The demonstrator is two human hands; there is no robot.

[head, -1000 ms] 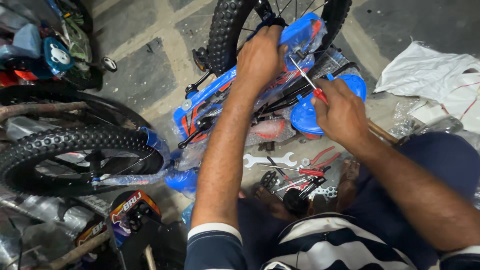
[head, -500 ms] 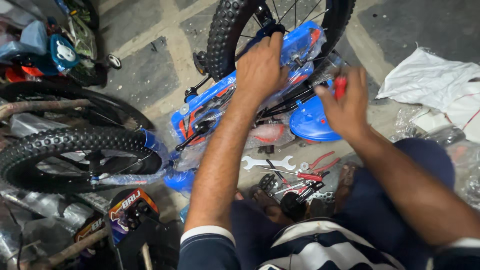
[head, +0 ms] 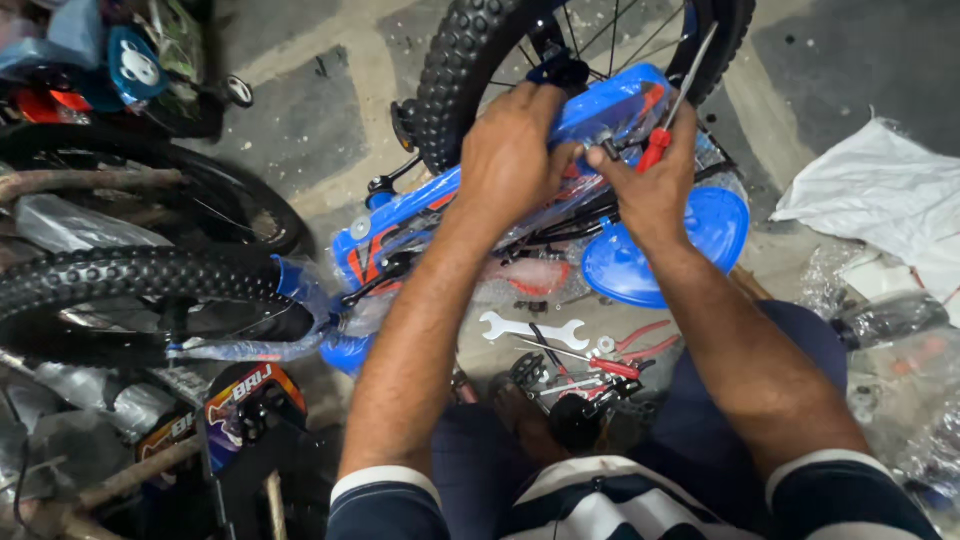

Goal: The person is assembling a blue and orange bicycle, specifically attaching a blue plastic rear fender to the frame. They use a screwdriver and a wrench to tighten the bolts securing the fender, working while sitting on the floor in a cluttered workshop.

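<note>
Since the earlier frames, the right hand [head: 655,195] has moved from out beside the bike in toward the left hand, and the screwdriver it carries now points up and away rather than down at the frame. That right hand grips a red-handled screwdriver with a thin steel shaft [head: 672,105], its fingers closed around the handle. The left hand [head: 515,160] is clenched over the blue metal frame of a small children's bicycle, still partly wrapped in clear plastic film [head: 440,215], close by the knobbly black tyre of its wheel [head: 470,70]. The frame lies tilted on a grey paved floor [head: 300,120], directly in front of the person's knees. It looks rigid and fairly heavy, and the film likely makes it slippery, so a firm grasp on a tube seems the safest hold; the spokes look thin and bendable. A round blue plastic disc [head: 700,250] sits just under the right wrist. On the floor below lie a silver open-ended spanner [head: 530,328] and red-handled pliers [head: 635,345]. Another black tyre [head: 120,280] lies to the left, and crumpled white sheeting [head: 880,190] to the right.
</note>
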